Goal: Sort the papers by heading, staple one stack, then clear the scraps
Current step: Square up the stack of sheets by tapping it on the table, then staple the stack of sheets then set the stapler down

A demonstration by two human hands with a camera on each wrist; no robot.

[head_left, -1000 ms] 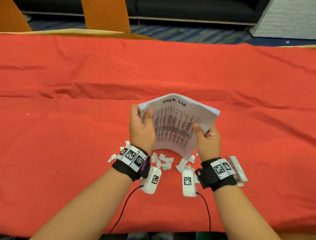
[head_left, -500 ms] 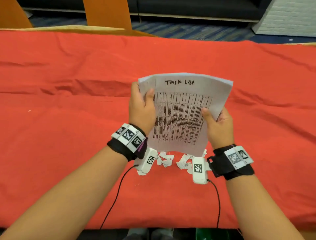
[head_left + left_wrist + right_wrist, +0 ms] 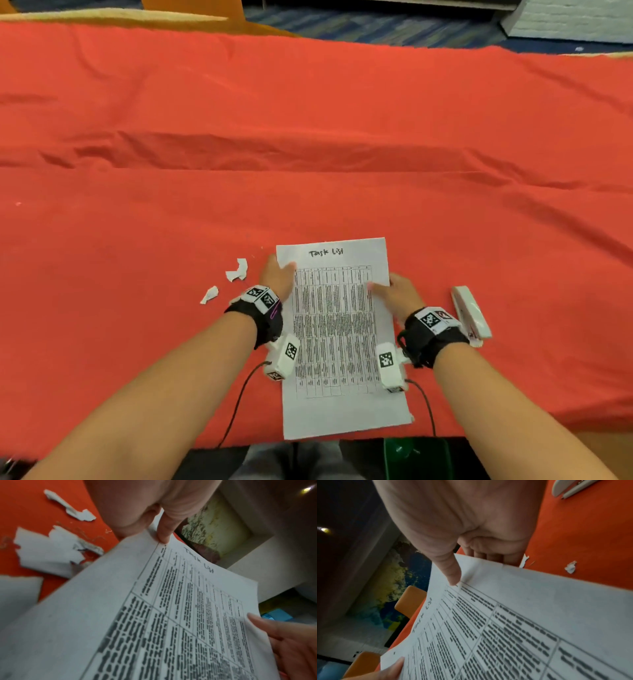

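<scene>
From the head view, my left hand (image 3: 279, 279) and right hand (image 3: 397, 294) each pinch a side of the one "Task List" stack (image 3: 342, 342) at the desk's (image 3: 137, 240) near edge — three scraps (image 3: 236, 272) left of it, one stapler (image 3: 471, 317) right. Left wrist: thumb on top. Right wrist: the same.

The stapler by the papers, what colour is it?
White. The stapler lies on the red cloth; the head view shows it best.
</scene>
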